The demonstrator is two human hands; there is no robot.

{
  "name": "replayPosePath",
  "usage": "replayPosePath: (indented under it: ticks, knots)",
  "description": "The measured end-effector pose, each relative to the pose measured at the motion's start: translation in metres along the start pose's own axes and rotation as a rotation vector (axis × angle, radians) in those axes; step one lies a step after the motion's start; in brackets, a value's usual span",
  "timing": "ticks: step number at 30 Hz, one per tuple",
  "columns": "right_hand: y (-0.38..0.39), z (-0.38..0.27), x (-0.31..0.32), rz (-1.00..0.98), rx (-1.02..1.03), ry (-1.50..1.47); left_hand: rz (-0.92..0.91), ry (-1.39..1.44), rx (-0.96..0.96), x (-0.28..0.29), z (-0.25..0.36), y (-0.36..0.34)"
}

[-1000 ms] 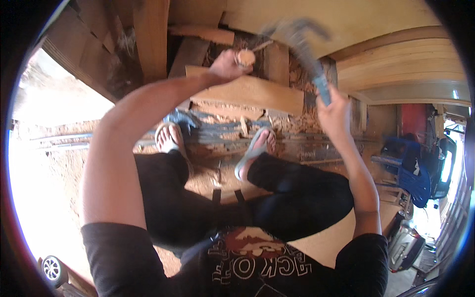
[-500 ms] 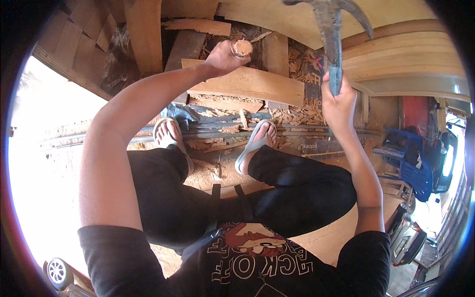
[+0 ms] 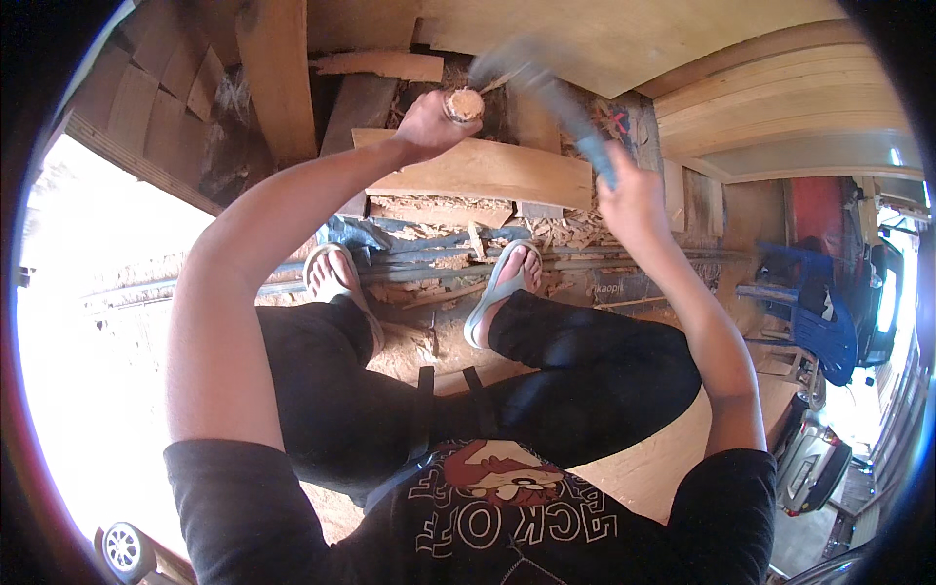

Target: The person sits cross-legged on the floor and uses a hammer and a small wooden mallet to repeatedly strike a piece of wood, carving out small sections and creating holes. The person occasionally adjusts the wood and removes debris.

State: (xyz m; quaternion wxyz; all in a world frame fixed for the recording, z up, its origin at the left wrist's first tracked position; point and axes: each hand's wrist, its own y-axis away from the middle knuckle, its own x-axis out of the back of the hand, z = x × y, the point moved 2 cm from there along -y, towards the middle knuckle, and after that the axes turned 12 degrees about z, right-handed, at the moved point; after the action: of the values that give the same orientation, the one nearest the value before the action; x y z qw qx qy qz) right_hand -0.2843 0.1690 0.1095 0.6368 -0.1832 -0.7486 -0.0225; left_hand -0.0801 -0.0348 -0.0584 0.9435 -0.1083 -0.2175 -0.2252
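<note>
My left hand is closed around an upright, round wooden handle. Its pale, frayed end faces up, and the part below my fist is hidden. In my right hand is a claw hammer, gripped by its blue handle. The hammer's head is smeared by motion and hangs just above and to the right of the wooden handle's end. Below both hands a light wooden board lies across the work spot, with wood chips scattered around it.
My sandalled feet stand just nearer than the board. Dark pipes or bars run across in front of them. Wood panels stand at the far right, and a plank leans at the far left. A blue chair is at the right.
The hammer has swung down and left with my right hand, its head now close to the wooden handle's end. My left hand keeps its hold, shifted slightly left and down in view.
</note>
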Motion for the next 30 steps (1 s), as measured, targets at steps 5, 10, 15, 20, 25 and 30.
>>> replayPosePath:
  ticks: [5,10,15,20,25,30]
  knots:
    - [-0.008,0.025,-0.008,-0.061,-0.073,-0.04,0.016,0.005,-0.075,0.004,-0.007,0.002]
    - [-0.032,0.077,-0.038,-0.169,-0.37,-0.412,-0.327,-0.584,-0.256,0.023,-0.056,0.018]
    - [-0.035,0.143,-0.106,-0.56,-0.931,-0.732,-0.524,-0.852,-0.124,0.034,-0.071,0.034]
    - [-0.042,0.171,-0.168,-0.539,-0.841,-0.643,-0.595,-0.834,-0.038,0.037,-0.067,0.031]
    - [-0.033,0.165,-0.187,-0.556,-0.74,-0.498,-0.355,-0.532,-0.067,0.068,-0.06,0.006]
    - [-0.034,0.161,-0.187,-0.515,-0.629,-0.385,0.587,-0.006,-0.368,0.17,0.074,-0.041]
